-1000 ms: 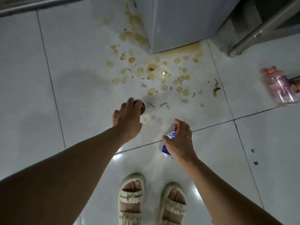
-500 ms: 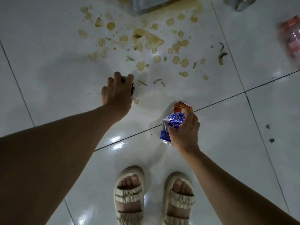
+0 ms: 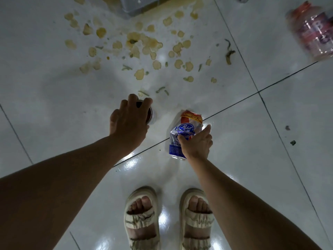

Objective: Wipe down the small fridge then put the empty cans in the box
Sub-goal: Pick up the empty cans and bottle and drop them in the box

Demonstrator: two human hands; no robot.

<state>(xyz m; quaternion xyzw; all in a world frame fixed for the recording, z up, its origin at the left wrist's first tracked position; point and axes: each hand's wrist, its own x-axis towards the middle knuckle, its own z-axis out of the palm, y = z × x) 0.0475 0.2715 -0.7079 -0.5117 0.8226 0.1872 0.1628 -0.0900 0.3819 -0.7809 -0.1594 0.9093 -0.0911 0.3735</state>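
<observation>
"Pabst Blue Ribbon" on the crushed can (image 3: 183, 134)

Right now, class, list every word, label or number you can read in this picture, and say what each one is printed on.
"Pabst Blue Ribbon": on the blue and white crushed can held in the right hand.
Orange band at that can's top: print too small to read.
Pink bottle lying at the upper right: large letters too blurred to read.
Dark can under the left hand: no text visible.
</observation>
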